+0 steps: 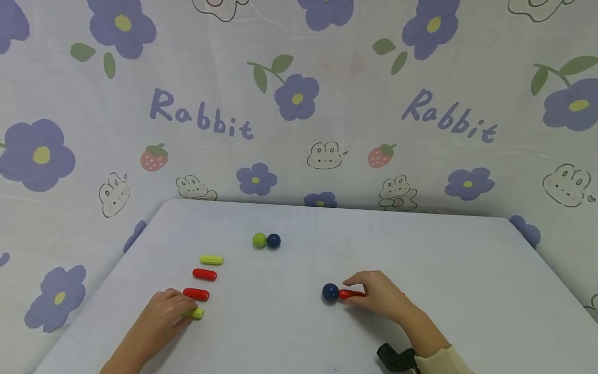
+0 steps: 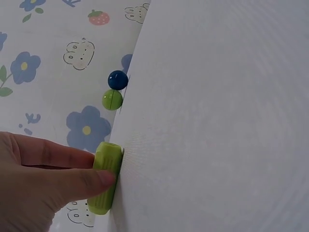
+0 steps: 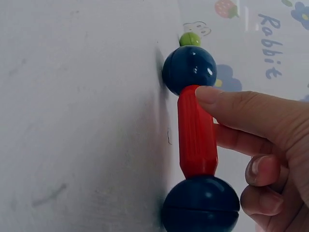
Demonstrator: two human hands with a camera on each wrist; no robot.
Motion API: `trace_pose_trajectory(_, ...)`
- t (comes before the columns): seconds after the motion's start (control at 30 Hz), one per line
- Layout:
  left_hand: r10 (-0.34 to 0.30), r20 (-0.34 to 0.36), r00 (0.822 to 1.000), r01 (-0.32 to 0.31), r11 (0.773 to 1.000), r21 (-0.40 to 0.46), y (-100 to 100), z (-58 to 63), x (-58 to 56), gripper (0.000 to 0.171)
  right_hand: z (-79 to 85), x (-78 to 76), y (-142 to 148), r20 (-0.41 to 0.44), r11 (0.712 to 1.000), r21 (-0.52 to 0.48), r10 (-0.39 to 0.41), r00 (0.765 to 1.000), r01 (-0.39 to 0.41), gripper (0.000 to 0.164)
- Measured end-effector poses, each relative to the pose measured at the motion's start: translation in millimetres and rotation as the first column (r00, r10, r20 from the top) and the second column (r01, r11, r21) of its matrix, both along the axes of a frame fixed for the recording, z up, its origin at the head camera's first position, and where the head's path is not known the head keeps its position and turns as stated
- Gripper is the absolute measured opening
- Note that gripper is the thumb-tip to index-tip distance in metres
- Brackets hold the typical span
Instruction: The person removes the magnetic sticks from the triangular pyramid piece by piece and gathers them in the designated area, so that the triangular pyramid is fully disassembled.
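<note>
Head view: my left hand (image 1: pixel 161 317) is clamped on a yellow-green rod (image 1: pixel 195 313), pinching it between thumb and finger at the table (image 1: pixel 280 332). Just beyond that hand lies a near red rod (image 1: pixel 196 294), then a far red rod (image 1: pixel 204 274) and a second yellow-green rod (image 1: pixel 212 260), spaced apart. Farther out and rightward of the same hand, a green ball (image 1: pixel 259 240) touches a dark blue ball (image 1: pixel 273 241). Left of my right hand (image 1: pixel 380 297), a front blue ball (image 1: pixel 330 293) adjoins the gripped red rod (image 1: pixel 349 294); this hand is clamped on that rod. Right wrist view: a rear blue ball (image 3: pixel 200 205) adjoins the rod's opposite end.
</note>
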State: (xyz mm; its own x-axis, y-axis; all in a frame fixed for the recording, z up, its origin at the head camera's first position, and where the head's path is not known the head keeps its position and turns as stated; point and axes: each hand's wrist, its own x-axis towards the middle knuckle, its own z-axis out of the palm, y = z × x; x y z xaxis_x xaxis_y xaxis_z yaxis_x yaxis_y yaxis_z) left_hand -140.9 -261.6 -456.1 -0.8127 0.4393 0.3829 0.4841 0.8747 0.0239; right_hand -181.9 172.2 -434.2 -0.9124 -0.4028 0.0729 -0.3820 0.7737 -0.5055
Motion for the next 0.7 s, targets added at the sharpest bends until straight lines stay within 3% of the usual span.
trace_pose_trajectory(0.27,-0.06,-0.088,0.994,0.063,0.997,0.035,6,0.5,0.5,0.031,0.5,3.5,5,0.03,0.996,0.03,-0.087,0.996,0.086,0.022)
trace_pose_trajectory(0.4,-0.136,-0.134,0.982,0.141,0.99,0.024,21,2.9,-3.0,0.031,0.1,5.3,4,0.033,0.99,0.052,-0.131,0.991,0.129,0.018)
trace_pose_trajectory(0.5,-0.2,-0.092,0.975,0.203,0.979,0.017,41,7.2,-7.2,0.028,-0.6,6.1,3,0.038,0.987,0.062,-0.153,0.987,0.151,0.017)
trace_pose_trajectory(0.7,-0.266,0.103,0.959,0.262,0.964,0.051,93,19.2,-19.1,0.026,-2.8,6.9,5,0.022,0.988,0.068,-0.142,0.99,0.14,0.017)
